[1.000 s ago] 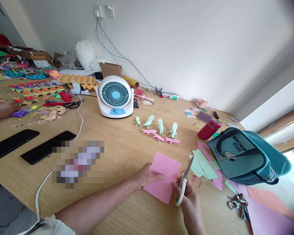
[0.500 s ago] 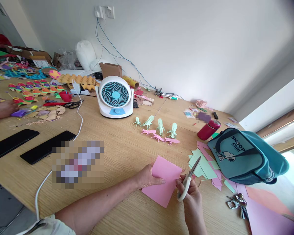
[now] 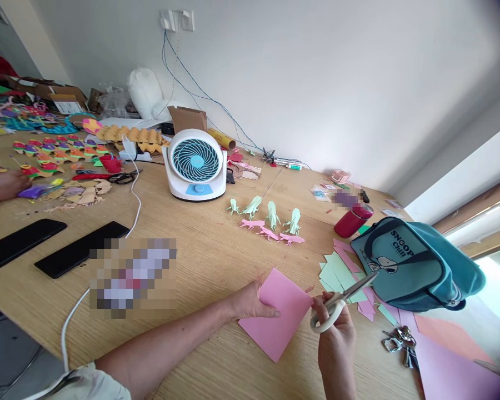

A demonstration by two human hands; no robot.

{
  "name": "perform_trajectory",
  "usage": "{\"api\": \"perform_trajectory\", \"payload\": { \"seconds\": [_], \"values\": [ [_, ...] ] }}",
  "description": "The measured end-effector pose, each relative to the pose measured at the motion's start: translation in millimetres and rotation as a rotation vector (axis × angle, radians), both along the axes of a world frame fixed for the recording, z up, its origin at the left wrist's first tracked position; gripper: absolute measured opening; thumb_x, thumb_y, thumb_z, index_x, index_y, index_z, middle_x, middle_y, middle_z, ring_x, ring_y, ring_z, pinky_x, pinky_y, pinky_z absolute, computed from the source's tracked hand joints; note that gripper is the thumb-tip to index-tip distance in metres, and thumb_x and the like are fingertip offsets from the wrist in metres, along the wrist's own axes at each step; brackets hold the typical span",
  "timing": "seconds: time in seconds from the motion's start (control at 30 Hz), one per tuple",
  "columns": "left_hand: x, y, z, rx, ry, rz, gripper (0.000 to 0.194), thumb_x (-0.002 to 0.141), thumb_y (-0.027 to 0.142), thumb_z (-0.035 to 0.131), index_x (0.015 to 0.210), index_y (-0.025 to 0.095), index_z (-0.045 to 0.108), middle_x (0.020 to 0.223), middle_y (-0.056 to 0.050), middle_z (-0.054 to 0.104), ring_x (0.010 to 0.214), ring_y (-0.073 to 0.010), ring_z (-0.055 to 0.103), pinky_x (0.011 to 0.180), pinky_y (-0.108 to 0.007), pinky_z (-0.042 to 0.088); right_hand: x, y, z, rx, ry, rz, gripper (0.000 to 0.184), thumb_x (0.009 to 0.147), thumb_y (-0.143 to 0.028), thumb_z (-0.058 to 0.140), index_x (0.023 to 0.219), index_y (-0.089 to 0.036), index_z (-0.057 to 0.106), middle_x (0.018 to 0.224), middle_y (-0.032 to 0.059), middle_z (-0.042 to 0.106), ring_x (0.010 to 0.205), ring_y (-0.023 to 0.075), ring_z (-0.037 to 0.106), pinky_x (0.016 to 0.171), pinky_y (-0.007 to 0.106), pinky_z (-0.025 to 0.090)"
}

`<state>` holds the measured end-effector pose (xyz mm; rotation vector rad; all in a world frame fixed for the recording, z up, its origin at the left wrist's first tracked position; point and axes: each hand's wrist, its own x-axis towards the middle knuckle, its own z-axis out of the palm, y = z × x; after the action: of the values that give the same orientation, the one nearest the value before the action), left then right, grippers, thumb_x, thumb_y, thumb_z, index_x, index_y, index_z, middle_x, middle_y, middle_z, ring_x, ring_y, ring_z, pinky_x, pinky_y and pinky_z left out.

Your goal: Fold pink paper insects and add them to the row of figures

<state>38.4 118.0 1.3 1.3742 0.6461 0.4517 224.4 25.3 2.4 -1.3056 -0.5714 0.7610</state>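
My left hand pinches the left edge of a pink paper sheet near the front edge of the wooden table. At the sheet's right edge my right hand grips white-handled scissors. Their closed blades point right and slightly up, toward the teal bag, and lie off the paper. A small pink scrap lies just above that hand.
Green and pink paper offcuts lie beside a teal bag, with keys and larger pink sheets at right. A desk fan, folded paper figures, a red bottle, two phones and a white cable stand around. Another person's hand works far left.
The scissors swung from upright over the sheet's right edge to pointing right, off the paper. My right hand shifted right. The pink sheet slid slightly down and right.
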Motion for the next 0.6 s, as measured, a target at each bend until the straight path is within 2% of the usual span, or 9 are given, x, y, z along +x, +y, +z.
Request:
{"api": "perform_trajectory", "payload": {
  "seconds": [0.1,0.2,0.37,0.6],
  "values": [
    [1,1,-4.2,-0.140,-0.096,0.054,0.051,0.060,0.033,0.087,0.105,0.015,0.071,0.095,-0.006,0.074,0.088,-0.0217,0.067,0.080,-0.032,0.051,-1,-1,-2.3,-0.001,-0.018,0.012,0.031,0.072,-0.041,0.080,0.090,-0.025,0.061,0.084,-0.0047,0.056,0.072,0.0115,0.050,0.064,0.023,0.041],
    [2,3,-6.6,-0.204,-0.130,0.117,0.056,0.061,0.042,0.086,0.106,0.012,0.071,0.099,-0.011,0.074,0.091,-0.0250,0.068,0.081,-0.035,0.052,-5,-2,-6.6,-0.032,-0.027,0.106,0.032,0.071,-0.042,0.081,0.089,-0.022,0.063,0.088,-0.0016,0.060,0.074,0.0133,0.054,0.064,0.025,0.043],
    [4,4,-7.0,-0.266,-0.191,0.243,0.062,0.059,0.045,0.087,0.107,0.011,0.070,0.101,-0.015,0.074,0.092,-0.0277,0.069,0.084,-0.039,0.052,-18,-3,-15.5,-0.094,-0.044,0.241,0.037,0.067,-0.045,0.083,0.087,-0.020,0.064,0.071,-0.0015,0.060,0.057,0.0120,0.049,0.050,0.024,0.039],
    [4,3,-6.8,-0.297,-0.239,0.341,0.050,0.060,0.041,0.087,0.097,0.011,0.073,0.094,-0.011,0.075,0.087,-0.0249,0.069,0.081,-0.036,0.052,-21,-4,-26.4,-0.120,-0.085,0.250,0.036,0.065,-0.042,0.085,0.086,-0.020,0.065,0.074,-0.0009,0.063,0.068,0.0150,0.056,0.061,0.025,0.045]
  ]
}}
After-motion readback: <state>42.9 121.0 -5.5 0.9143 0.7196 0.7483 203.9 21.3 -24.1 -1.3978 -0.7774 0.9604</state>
